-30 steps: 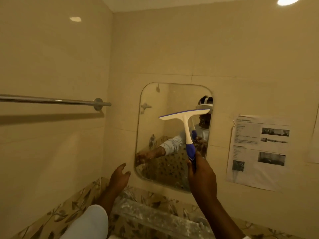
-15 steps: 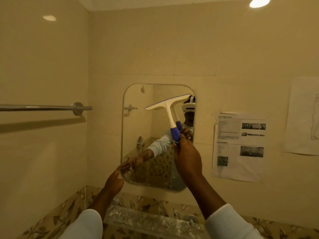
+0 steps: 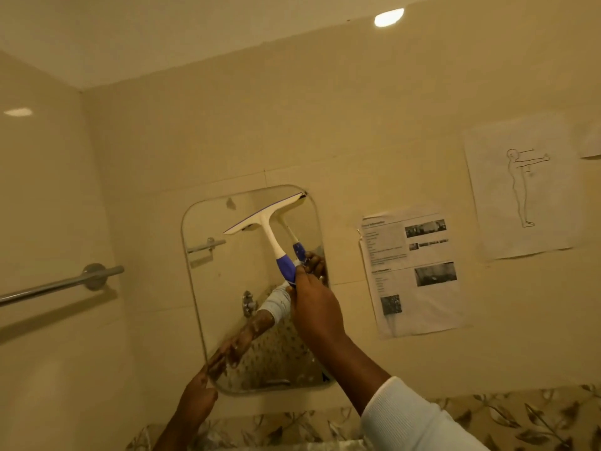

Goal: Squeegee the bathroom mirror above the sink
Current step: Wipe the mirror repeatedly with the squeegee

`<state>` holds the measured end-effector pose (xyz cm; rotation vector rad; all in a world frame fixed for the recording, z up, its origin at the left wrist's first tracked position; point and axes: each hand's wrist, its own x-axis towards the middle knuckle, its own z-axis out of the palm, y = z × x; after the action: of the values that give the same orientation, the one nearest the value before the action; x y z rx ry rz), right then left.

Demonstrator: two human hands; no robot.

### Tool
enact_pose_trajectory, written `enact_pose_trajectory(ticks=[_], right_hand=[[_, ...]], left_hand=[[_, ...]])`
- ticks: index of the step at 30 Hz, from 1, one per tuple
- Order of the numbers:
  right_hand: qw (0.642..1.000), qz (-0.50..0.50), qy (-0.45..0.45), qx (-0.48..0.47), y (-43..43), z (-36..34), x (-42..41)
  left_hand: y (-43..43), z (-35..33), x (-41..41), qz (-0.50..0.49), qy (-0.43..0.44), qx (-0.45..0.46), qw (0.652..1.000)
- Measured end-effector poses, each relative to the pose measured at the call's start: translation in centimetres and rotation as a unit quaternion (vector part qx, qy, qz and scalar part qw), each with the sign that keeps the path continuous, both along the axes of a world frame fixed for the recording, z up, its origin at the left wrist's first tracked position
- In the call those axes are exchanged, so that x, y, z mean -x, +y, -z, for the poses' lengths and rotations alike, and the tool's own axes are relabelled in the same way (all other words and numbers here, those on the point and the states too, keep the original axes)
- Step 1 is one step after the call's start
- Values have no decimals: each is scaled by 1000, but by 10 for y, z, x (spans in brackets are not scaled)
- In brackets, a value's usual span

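**Top stroke being set**

The squeegee [image 3: 271,237] is gripped by the right hand [image 3: 313,304], its blade tilted high on the mirror [image 3: 224,304]. The lower corner is touched by straight fingers of the left hand [image 3: 196,398]. Level, even pressure is advised.

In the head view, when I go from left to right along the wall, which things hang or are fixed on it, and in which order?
On the wall: towel bar → mirror → printed sheet with photos → sheet with a figure drawing.
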<state>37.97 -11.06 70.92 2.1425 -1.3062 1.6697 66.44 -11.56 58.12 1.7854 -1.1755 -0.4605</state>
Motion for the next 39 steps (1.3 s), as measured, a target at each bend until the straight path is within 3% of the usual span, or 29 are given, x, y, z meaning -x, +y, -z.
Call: enact_pose_trajectory(ticks=[8, 12, 24, 33, 39], right_hand=[[999, 8, 43, 19, -14, -28, -17], [998, 9, 55, 18, -18, -35, -26], [988, 11, 128, 90, -22, -49, -47], [970, 27, 216, 111, -30, -70, -89], [968, 36, 225, 110, -32, -75, -110]], left_hand=[[-6, 6, -2, 37, 93, 50, 994], [-7, 17, 1, 27, 180, 40, 983], [-11, 25, -1, 32, 130, 3, 991], [-4, 22, -1, 57, 149, 28, 987], [4, 18, 2, 87, 107, 47, 989]])
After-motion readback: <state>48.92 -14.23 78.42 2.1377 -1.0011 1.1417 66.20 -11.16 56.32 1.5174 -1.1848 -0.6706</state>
